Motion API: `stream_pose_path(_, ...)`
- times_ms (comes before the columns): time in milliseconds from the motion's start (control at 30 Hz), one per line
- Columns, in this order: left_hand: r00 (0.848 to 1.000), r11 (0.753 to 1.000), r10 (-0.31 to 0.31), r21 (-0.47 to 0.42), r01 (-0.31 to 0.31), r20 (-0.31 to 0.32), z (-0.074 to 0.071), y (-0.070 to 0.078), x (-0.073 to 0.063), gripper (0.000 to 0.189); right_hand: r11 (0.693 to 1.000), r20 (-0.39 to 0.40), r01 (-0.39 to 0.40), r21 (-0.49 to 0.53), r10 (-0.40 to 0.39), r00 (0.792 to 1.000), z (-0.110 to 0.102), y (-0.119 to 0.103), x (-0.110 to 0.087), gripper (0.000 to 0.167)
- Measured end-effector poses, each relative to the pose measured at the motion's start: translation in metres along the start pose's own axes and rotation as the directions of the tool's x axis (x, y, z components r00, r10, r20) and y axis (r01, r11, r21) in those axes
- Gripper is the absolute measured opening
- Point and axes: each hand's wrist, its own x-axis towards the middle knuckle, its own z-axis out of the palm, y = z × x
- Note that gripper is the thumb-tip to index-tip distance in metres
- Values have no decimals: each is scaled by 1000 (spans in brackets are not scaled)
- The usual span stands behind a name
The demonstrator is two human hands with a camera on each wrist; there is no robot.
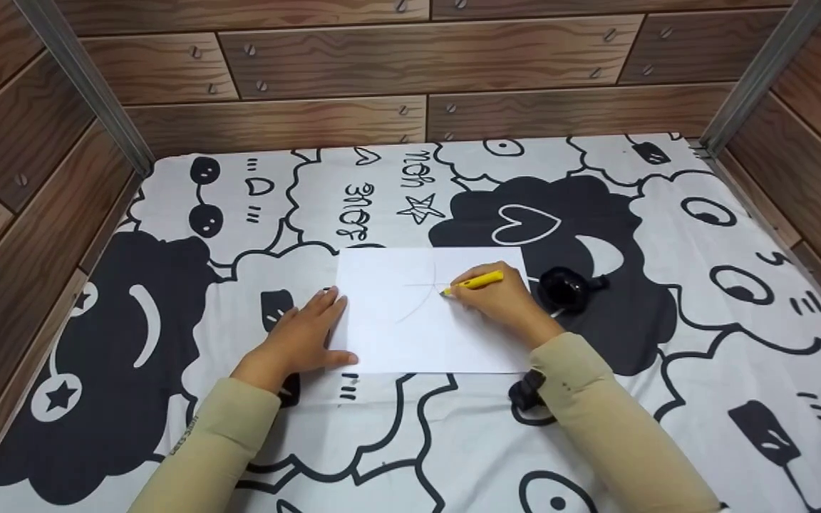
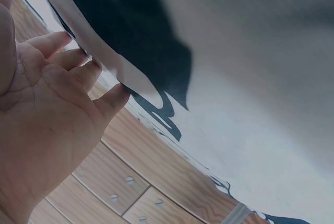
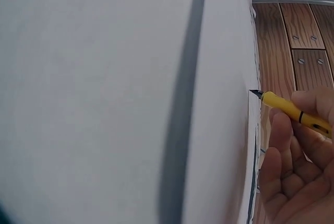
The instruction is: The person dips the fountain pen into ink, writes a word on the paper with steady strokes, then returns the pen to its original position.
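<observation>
A white sheet of paper (image 1: 389, 342) lies on the patterned cloth, bearing a few thin lines: a short horizontal stroke and a long curve. My right hand (image 1: 499, 299) pinches a yellow fountain pen (image 1: 480, 280) between thumb and fingers. The dark nib points left and down, right at the sheet near the lines' crossing. In the right wrist view the same pen (image 3: 284, 105) shows its nib close over the paper (image 3: 224, 104). With fingers spread, my left hand (image 1: 296, 338) rests at the sheet's left edge, thumb on its lower corner; its palm shows in the left wrist view.
A glossy black round object (image 1: 564, 288) stands just right of the sheet, and a smaller black object (image 1: 527, 392) lies by the right sleeve. The black-and-white cartoon cloth (image 1: 396, 434) covers the table, with wood-patterned walls (image 1: 425, 60) behind and on both sides.
</observation>
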Motion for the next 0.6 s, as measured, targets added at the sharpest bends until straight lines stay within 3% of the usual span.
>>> stream_pose_path(600, 1000, 1000, 7, -9, -8, -13, 1, -1, 1, 95, 1000, 47, 13, 3, -13, 999, -8, 5, -12, 11)
